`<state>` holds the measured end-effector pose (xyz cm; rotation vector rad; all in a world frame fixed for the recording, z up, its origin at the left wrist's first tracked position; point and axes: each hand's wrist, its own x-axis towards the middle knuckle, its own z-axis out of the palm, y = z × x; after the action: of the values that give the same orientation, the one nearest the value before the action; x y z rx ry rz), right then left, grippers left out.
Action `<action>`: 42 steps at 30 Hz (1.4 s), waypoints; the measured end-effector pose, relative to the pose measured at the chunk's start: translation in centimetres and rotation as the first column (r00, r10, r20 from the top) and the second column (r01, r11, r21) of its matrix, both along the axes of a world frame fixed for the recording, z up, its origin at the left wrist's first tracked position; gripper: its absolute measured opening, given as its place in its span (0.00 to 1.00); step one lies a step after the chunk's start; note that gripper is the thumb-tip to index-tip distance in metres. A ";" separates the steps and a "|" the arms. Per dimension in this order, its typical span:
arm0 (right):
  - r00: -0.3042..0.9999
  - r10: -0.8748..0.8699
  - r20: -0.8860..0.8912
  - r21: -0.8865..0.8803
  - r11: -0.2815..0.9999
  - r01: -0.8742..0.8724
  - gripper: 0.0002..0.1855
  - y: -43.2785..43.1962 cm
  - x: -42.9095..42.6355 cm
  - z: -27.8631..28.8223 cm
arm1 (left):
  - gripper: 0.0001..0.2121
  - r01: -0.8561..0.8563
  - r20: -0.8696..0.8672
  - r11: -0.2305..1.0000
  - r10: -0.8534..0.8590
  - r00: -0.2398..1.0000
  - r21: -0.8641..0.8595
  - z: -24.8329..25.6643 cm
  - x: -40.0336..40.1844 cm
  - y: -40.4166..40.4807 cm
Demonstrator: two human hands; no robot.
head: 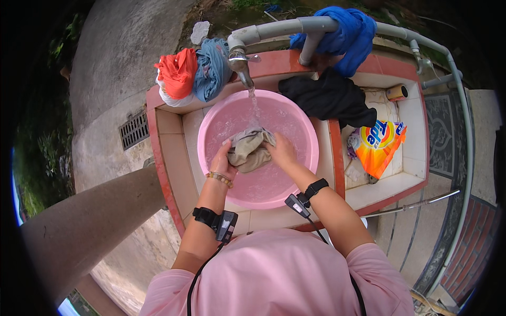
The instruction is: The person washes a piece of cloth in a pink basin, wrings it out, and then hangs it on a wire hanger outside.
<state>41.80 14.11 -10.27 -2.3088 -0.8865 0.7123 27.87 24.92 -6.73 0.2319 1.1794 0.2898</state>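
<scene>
A pink plastic basin (203, 158) holding water stands in the left part of a tiled outdoor sink. Above it a metal tap (240, 67) is running, and its stream falls into the basin just beyond my hands. Between them, over the water, is a wet, bunched grey-beige cloth (251, 150). My left hand (224, 160) grips its left side, with the thumb on top and the fingers partly hidden beneath. On its right side my right hand (282, 150) pinches the cloth, some fingers hidden by the folds.
Orange (178, 73) and blue-grey (212, 69) cloth bundles rest on the sink's back-left rim. Black fabric (328, 96) lies over the divider (338, 158). A blue cloth (348, 35) hangs on the grey pipe (276, 28). The right compartment holds a Tide bag (379, 146) and a small can (396, 92).
</scene>
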 end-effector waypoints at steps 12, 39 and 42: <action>0.978 0.209 -0.007 0.189 0.960 -0.204 0.17 2.3 2.0 5.3 | 0.40 0.141 -0.021 0.960 -0.151 0.988 -0.241 3.1 0.8 -1.4; -0.381 0.396 -0.836 0.090 0.783 0.616 0.28 0.6 0.4 5.9 | 0.32 0.249 0.721 0.942 -0.012 0.693 -0.224 5.4 1.6 -3.8; -0.378 0.341 -0.860 0.048 0.794 0.607 0.26 1.5 0.6 7.3 | 0.30 0.184 0.722 0.913 0.151 0.675 -0.364 6.3 1.3 -4.6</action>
<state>42.42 15.63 -2.92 -0.3527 0.2565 1.5576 29.14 20.36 -0.40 -0.2469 0.3870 0.0853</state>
